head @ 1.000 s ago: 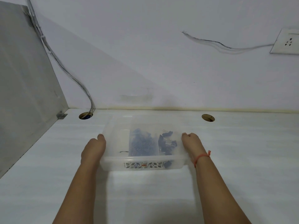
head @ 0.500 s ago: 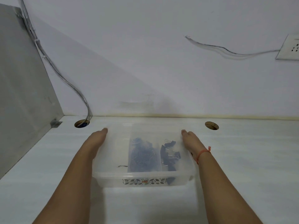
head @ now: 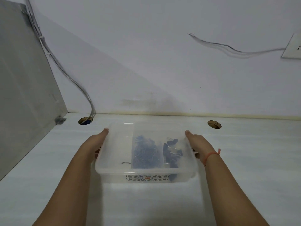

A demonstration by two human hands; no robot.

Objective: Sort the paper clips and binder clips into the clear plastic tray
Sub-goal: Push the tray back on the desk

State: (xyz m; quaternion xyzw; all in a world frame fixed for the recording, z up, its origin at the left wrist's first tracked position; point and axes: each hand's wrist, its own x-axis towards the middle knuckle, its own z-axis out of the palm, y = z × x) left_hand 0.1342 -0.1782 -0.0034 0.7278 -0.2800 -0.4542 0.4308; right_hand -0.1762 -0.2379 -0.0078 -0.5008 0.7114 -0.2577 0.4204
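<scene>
The clear plastic tray (head: 114,167) sits in the middle of the white counter, with a patterned strip on its near wall. A heap of blue paper clips (head: 145,154) fills its middle. Dark blue binder clips (head: 171,154) lie to the right of them, and one small dark clip (head: 126,163) lies in the left part. My left hand (head: 94,143) holds the tray's left side with a finger stretched along the rim. My right hand (head: 197,141), with an orange thread at the wrist, holds the right side the same way. Fingertips show beneath the rim on both sides.
Two round cable holes (head: 85,121) (head: 214,124) open in the counter near the back wall. A grey side panel (head: 24,95) stands at the left, with cables (head: 68,75) running down into the left hole. A wall socket (head: 293,46) is at the upper right.
The tray has come nearer to me between both hands. My fingers, bunched at the tray's near corners before, now stretch along its sides.
</scene>
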